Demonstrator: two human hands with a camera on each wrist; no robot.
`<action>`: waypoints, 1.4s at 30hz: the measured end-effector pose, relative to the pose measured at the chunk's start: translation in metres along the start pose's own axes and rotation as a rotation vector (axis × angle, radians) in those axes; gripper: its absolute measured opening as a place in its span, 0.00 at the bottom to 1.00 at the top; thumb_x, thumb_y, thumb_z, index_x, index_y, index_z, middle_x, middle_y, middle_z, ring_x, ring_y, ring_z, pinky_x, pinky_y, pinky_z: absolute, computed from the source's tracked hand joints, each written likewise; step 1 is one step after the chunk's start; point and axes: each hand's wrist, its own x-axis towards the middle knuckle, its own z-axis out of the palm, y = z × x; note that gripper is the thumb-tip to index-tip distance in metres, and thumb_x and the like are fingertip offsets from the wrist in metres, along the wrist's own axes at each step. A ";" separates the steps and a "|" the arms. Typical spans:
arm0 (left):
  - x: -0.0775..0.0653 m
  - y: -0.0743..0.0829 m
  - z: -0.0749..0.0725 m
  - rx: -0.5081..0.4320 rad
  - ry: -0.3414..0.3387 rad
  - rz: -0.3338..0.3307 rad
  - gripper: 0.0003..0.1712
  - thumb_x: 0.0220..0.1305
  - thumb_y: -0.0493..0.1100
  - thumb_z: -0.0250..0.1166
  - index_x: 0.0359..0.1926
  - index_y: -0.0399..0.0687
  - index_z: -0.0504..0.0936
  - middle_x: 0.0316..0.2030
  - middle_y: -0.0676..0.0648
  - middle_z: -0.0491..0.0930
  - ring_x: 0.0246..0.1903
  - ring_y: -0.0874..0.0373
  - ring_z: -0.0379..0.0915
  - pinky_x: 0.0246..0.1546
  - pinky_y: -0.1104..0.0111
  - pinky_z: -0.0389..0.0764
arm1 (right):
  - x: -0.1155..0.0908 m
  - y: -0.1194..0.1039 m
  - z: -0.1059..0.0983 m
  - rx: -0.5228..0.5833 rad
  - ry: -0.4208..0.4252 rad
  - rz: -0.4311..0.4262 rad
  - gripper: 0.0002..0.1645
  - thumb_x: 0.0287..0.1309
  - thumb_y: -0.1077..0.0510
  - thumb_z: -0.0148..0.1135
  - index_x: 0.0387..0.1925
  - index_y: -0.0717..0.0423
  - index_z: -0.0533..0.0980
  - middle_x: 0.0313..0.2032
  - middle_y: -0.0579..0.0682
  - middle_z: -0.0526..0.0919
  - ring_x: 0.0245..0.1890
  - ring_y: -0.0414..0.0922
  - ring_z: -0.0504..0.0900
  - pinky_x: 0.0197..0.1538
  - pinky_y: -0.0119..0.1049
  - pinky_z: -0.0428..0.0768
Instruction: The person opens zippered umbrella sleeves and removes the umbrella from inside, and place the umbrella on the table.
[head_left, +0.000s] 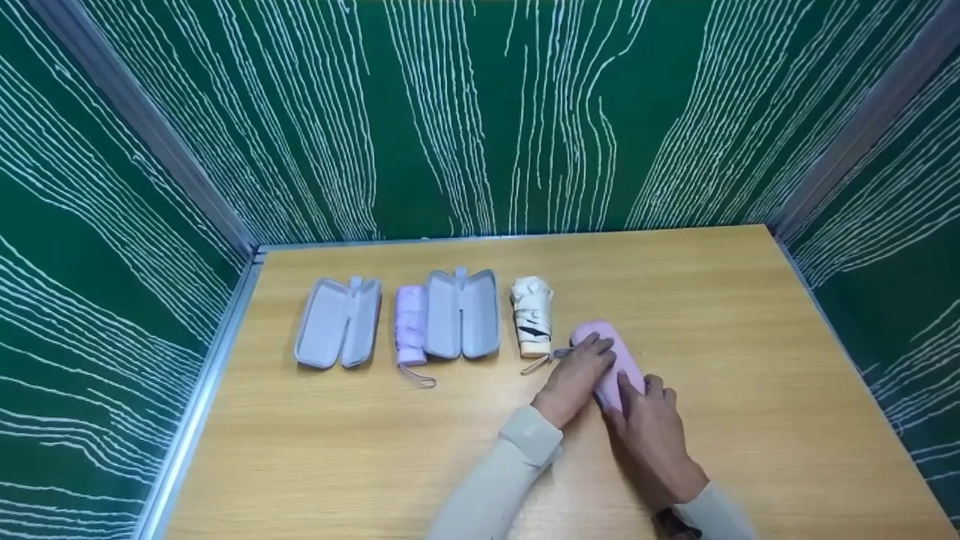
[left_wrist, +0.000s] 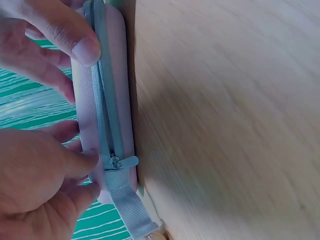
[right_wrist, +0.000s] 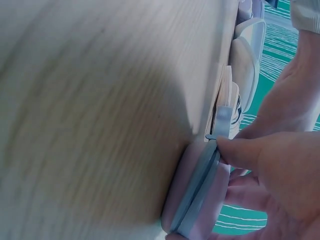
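A pink hard zip case [head_left: 628,366] lies lid down-turned from view of its inside, right of the middle of the table. My left hand [head_left: 574,379] grips its far end, fingers across the top. Around the near end, my right hand [head_left: 656,424] holds the case, thumb on its side. In the left wrist view, the right thumb [left_wrist: 86,52] presses beside the grey zip [left_wrist: 112,115]. The zip pull [left_wrist: 129,162] sits at the strap end, close to the left hand's fingers. A grey fabric strap [left_wrist: 125,200] sticks out there.
Left of the hands lies a cream folded umbrella [head_left: 532,315] with a wrist loop. Farther left are an open grey-lined case [head_left: 480,311], a purple folded umbrella [head_left: 409,322] beside it, and another open case [head_left: 322,322]. A green, white-lined wall [head_left: 510,202] stands behind the table.
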 end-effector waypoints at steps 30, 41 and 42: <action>0.008 0.002 0.005 -0.078 0.051 0.030 0.16 0.74 0.39 0.62 0.58 0.53 0.84 0.65 0.52 0.78 0.71 0.53 0.70 0.74 0.66 0.68 | -0.003 -0.015 0.004 -0.010 0.019 0.005 0.37 0.58 0.57 0.78 0.64 0.71 0.77 0.46 0.79 0.75 0.36 0.69 0.80 0.31 0.61 0.84; 0.012 -0.003 0.005 -0.139 0.066 0.072 0.13 0.73 0.41 0.64 0.55 0.51 0.85 0.62 0.52 0.79 0.66 0.54 0.73 0.71 0.68 0.71 | -0.004 -0.025 0.010 -0.042 0.108 0.003 0.35 0.57 0.57 0.78 0.62 0.71 0.78 0.39 0.76 0.75 0.30 0.67 0.78 0.26 0.59 0.82; 0.012 -0.004 0.004 -0.149 0.061 0.072 0.14 0.73 0.41 0.63 0.56 0.51 0.85 0.62 0.52 0.79 0.67 0.54 0.72 0.71 0.68 0.70 | -0.004 -0.026 0.011 -0.044 0.109 0.008 0.35 0.57 0.57 0.78 0.62 0.71 0.78 0.39 0.76 0.75 0.30 0.67 0.78 0.26 0.59 0.82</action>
